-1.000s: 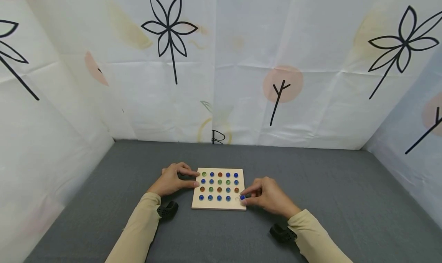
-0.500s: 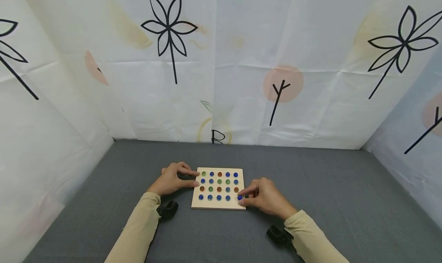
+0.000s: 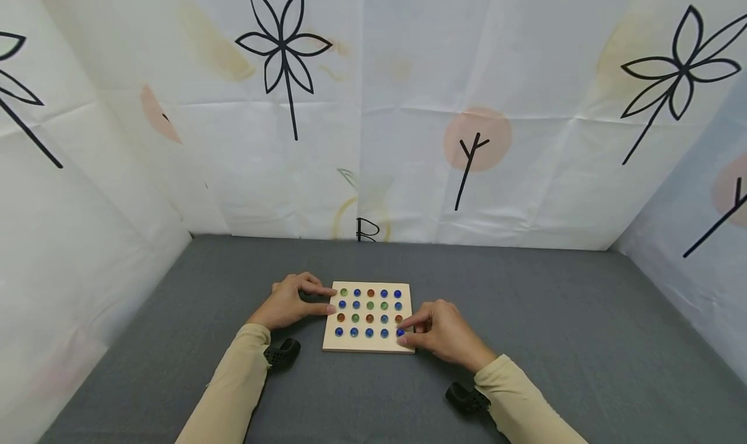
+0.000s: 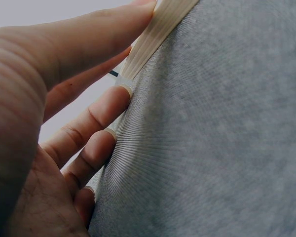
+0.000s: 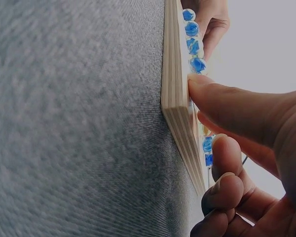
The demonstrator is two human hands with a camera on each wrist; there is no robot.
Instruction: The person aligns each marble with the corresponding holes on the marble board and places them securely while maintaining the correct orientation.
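Note:
A square pale wooden board (image 3: pixel 364 345) lies on the grey table, with blue, green and red-brown glass marbles in rows on it. My left hand (image 3: pixel 293 304) touches its left edge with straight thumb and forefinger tips; the left wrist view shows the thumb (image 4: pixel 84 42) against the board's layered side (image 4: pixel 155 37). At the near right corner my right hand (image 3: pixel 448 335) pinches a blue marble (image 3: pixel 400 332) over the last spot of the front row. In the right wrist view the thumb (image 5: pixel 232 103) hides that marble, and front-row blue marbles (image 5: pixel 197 65) show beyond it.
Grey cloth (image 3: pixel 525 340) covers the table around the board. White fabric walls (image 3: pixel 403 55) with printed plant drawings rise at the back and both sides. A black wrist device (image 3: pixel 283 354) sits under the left sleeve, another (image 3: pixel 468 398) under the right.
My right hand has moved slightly left, bringing the blue marble from the board's right edge onto the front row's right-end hole. My left hand has stayed at the left edge.

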